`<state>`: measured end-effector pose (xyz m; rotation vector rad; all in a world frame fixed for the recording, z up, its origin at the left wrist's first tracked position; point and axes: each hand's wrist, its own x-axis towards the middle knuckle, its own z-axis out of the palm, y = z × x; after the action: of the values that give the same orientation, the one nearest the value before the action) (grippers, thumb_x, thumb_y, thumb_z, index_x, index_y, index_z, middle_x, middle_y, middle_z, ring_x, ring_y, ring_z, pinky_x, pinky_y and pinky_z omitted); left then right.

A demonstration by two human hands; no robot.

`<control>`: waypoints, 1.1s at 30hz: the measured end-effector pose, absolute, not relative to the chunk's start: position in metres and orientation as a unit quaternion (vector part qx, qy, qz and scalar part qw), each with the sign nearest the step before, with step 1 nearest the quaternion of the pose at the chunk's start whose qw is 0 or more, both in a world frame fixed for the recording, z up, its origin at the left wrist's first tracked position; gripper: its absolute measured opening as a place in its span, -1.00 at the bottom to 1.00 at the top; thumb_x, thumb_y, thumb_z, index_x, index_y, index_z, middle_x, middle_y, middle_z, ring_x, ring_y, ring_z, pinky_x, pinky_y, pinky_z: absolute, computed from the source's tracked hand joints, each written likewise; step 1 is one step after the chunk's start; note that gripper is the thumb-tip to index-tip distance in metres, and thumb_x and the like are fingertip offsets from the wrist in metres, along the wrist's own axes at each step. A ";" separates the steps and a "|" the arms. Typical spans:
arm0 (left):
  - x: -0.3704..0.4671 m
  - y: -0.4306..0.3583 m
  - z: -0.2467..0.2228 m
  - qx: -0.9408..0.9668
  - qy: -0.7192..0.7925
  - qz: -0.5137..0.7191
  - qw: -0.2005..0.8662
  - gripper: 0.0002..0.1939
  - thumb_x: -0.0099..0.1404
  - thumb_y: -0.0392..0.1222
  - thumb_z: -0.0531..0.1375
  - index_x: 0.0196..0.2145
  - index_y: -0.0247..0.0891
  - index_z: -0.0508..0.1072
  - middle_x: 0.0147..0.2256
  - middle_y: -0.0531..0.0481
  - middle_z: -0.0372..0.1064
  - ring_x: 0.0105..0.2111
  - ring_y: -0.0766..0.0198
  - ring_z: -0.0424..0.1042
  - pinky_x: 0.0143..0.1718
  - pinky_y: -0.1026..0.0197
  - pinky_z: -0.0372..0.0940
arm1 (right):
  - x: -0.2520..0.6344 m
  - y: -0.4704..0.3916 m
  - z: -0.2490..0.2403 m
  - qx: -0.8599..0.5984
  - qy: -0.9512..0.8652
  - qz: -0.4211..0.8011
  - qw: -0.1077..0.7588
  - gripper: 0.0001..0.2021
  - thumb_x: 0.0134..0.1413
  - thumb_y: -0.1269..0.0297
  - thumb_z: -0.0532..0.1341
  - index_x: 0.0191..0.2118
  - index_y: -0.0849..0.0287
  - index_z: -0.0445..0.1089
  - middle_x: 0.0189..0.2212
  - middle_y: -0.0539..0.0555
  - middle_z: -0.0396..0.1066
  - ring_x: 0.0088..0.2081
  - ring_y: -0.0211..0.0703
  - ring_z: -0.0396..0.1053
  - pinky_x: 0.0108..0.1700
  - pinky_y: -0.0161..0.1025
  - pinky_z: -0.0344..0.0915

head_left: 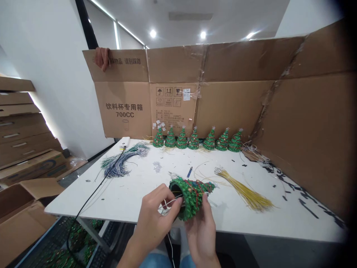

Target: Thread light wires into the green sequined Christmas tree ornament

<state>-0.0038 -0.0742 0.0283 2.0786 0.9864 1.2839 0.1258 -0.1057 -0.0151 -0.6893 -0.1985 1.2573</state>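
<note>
A small green Christmas tree (192,195) with red garland lies on its side above the table's front edge, its hollow base facing left. My right hand (202,227) is wrapped round it from below and the right. At the open base, my left hand (157,214) pinches white wires (166,205) that run into the hollow. One white cable hangs down toward my lap. The inside of the base is dark, so the wire ends there are hidden.
Several decorated trees (193,139) line the back of the white table (122,199) before a cardboard screen (231,100). Blue-green wires (118,163) lie left, a yellow wire bundle (245,190) right. A blue marker (189,172) lies mid-table; black scraps (308,208) are scattered at right.
</note>
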 end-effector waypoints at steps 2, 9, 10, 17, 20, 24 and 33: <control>-0.007 -0.075 0.032 0.754 0.342 0.492 0.269 -0.72 0.46 -0.16 0.18 -0.44 -0.20 0.30 -0.41 0.03 0.30 -0.37 0.26 0.31 -0.30 0.21 0.20 | 0.127 -0.105 -0.014 -0.320 -0.087 0.575 0.748 -0.41 0.17 -0.22 0.30 0.20 -0.01 0.48 0.11 0.04 0.56 0.16 0.09 0.47 0.09 -0.04 0.45; -0.014 -0.080 0.037 0.759 0.277 0.492 0.324 -0.75 0.45 -0.13 0.19 -0.42 -0.17 0.38 -0.02 -0.15 0.50 0.04 -0.02 0.37 0.10 -0.11 0.26 | 0.128 -0.101 -0.012 -0.318 -0.076 0.569 0.755 -0.40 0.13 -0.20 0.33 0.19 0.02 0.49 0.11 0.07 0.56 0.14 0.12 0.48 0.04 -0.04 0.47; -0.014 -0.081 0.036 0.751 0.253 0.497 0.355 -0.74 0.47 -0.12 0.18 -0.42 -0.18 0.37 -0.04 -0.16 0.52 0.03 -0.02 0.38 0.10 -0.12 0.27 | 0.127 -0.101 -0.012 -0.317 -0.073 0.573 0.752 -0.41 0.13 -0.20 0.33 0.17 0.03 0.51 0.09 0.08 0.57 0.12 0.12 0.49 0.05 -0.03 0.47; -0.004 -0.090 0.032 0.644 0.168 0.536 0.520 -0.62 0.55 0.03 0.02 -0.41 -0.19 0.29 -0.42 -0.07 0.33 -0.25 0.08 0.41 -0.14 0.01 0.31 | 0.124 -0.104 -0.016 -0.315 -0.077 0.586 0.743 -0.46 0.14 -0.21 0.31 0.10 0.02 0.55 0.03 0.07 0.61 0.10 0.10 0.50 0.12 -0.01 0.42; 0.000 -0.089 0.025 0.635 0.201 0.555 0.499 -0.64 0.56 -0.01 0.01 -0.40 -0.19 0.24 -0.41 -0.01 0.25 -0.35 0.21 0.29 -0.25 0.13 0.23 | 0.123 -0.103 -0.016 -0.320 -0.080 0.579 0.745 -0.43 0.12 -0.21 0.32 0.12 0.04 0.54 0.01 0.08 0.62 0.08 0.13 0.51 0.13 0.04 0.42; 0.004 -0.086 0.015 0.660 0.273 0.549 0.434 -0.71 0.54 -0.09 0.08 -0.37 -0.18 0.21 -0.41 0.07 0.15 -0.38 0.28 0.17 -0.32 0.21 0.15 | 0.122 -0.102 -0.019 -0.301 -0.089 0.581 0.751 -0.44 0.13 -0.18 0.33 0.15 0.02 0.52 0.05 0.07 0.60 0.12 0.14 0.49 0.16 0.05 0.40; 0.004 -0.079 0.012 0.780 0.306 0.468 0.282 -0.92 0.53 -0.27 0.03 -0.17 -0.17 0.29 -0.31 0.04 0.26 -0.33 0.26 0.28 -0.27 0.21 0.20 | 0.123 -0.104 -0.020 -0.313 -0.066 0.568 0.758 -0.41 0.11 -0.19 0.34 0.15 0.05 0.52 0.07 0.08 0.59 0.24 0.17 0.40 0.19 0.06 0.39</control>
<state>0.0036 -0.0789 0.0119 2.0883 0.8197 1.2521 0.1226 -0.1037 -0.0204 -0.6814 -0.1440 1.2374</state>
